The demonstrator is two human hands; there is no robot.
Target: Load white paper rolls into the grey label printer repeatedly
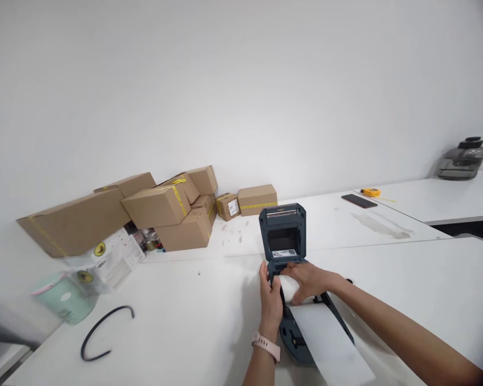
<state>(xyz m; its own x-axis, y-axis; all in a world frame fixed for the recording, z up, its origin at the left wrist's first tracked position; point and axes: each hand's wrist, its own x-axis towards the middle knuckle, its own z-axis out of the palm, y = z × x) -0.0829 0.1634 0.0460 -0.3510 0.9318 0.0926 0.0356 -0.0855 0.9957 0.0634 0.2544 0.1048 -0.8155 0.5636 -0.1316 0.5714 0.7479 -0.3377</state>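
Observation:
A dark blue-grey label printer sits on the white table with its lid raised. Inside it lies a white paper roll, and a wide paper strip runs from it over the printer's front and toward me. My right hand reaches in from the right, its fingers curved over the roll. My left hand, with a pink band on the wrist, grips the printer's left side wall, thumb at the roll's left end. The fingertips of my right hand are partly hidden inside the printer.
Several cardboard boxes are stacked at the back left. A white carton, a mint-green container and a black curved band lie left. Back right are a phone, a yellow tape measure and a grey transparent jug.

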